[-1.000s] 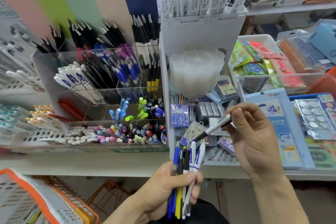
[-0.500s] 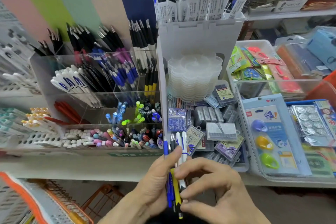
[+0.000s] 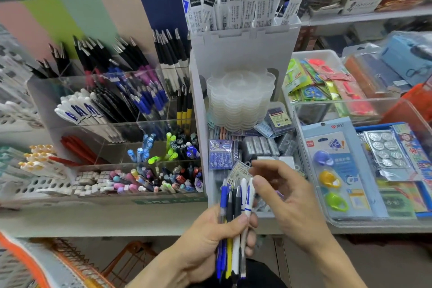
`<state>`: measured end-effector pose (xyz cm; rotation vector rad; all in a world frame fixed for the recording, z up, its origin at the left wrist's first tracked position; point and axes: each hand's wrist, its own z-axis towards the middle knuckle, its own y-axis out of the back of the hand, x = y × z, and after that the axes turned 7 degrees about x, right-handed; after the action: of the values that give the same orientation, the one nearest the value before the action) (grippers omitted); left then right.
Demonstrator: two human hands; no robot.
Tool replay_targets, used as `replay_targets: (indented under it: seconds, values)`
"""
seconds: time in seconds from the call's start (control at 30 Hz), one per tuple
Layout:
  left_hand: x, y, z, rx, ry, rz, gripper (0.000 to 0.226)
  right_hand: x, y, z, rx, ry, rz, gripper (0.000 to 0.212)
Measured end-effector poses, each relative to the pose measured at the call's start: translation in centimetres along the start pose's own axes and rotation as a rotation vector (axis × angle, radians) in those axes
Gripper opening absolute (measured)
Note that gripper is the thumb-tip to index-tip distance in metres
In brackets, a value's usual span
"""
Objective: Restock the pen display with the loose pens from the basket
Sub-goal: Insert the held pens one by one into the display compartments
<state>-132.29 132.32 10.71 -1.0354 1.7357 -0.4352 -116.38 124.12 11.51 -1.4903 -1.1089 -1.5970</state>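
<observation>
My left hand (image 3: 210, 238) grips a bundle of loose pens (image 3: 230, 203) upright: blue, black, yellow and white ones. My right hand (image 3: 289, 199) hovers just right of the bundle with fingers loosely curled and nothing in it. Its thumb tip touches the top of the white pen with a blue mark (image 3: 248, 196). The clear tiered pen display (image 3: 42, 93) stands to the left on the shelf, its compartments filled with black, blue, white, red and yellow pens. An orange and grey basket (image 3: 25, 262) shows at the bottom left corner.
A white organiser (image 3: 245, 51) holds refill packs, a stack of clear palettes and small boxes right behind my hands. Clear trays (image 3: 311, 196) of packaged stationery sit to the right. An orange wire frame (image 3: 131, 255) stands below the shelf edge (image 3: 105, 220).
My right hand added the black pen it held to the bundle, then rose to the bundle's top. The bundle and my left hand moved slightly up and right.
</observation>
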Motion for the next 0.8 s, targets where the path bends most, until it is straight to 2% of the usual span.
replay_targets:
  seconds: [0.13, 0.2, 0.33, 0.47, 0.53, 0.57, 0.67, 0.7, 0.8]
  values:
    - [0.2, -0.1, -0.3, 0.051, 0.082, 0.164, 0.024, -0.4, 0.1, 0.0, 0.374, -0.107, -0.012, 0.033]
    - [0.4, -0.1, -0.4, 0.075, 0.110, 0.205, 0.024, -0.5, 0.1, -0.3, 0.396, -0.121, -0.006, 0.029]
    - [0.9, -0.4, -0.4, 0.099, 0.128, 0.293, 0.026, -0.9, 0.2, -0.7, 0.268, -0.135, 0.007, 0.023]
    - [1.0, -0.7, -0.5, 0.092, 0.149, 0.377, 0.029, -1.0, 0.7, -0.6, 0.167, -0.115, 0.133, 0.011]
    - [0.9, -0.8, -0.5, 0.096, 0.162, 0.423, 0.027, -0.6, 1.2, -0.2, 0.111, -0.097, 0.176, 0.017]
    - [0.8, -0.8, -0.5, 0.097, 0.163, 0.443, 0.026, -0.4, 1.4, 0.0, 0.054, -0.087, 0.190, 0.019]
    - [0.9, -0.6, -0.5, 0.104, 0.153, 0.465, 0.025, 0.9, 2.1, 0.3, -0.176, -0.016, 0.265, 0.009]
    - [1.0, -0.5, -0.6, 0.094, 0.146, 0.454, 0.026, 1.2, 2.3, 0.2, -0.249, 0.031, 0.288, 0.013]
    - [1.2, -0.3, -1.0, 0.017, 0.102, 0.362, 0.034, 2.2, 2.5, -0.4, -0.352, 0.173, 0.306, 0.013]
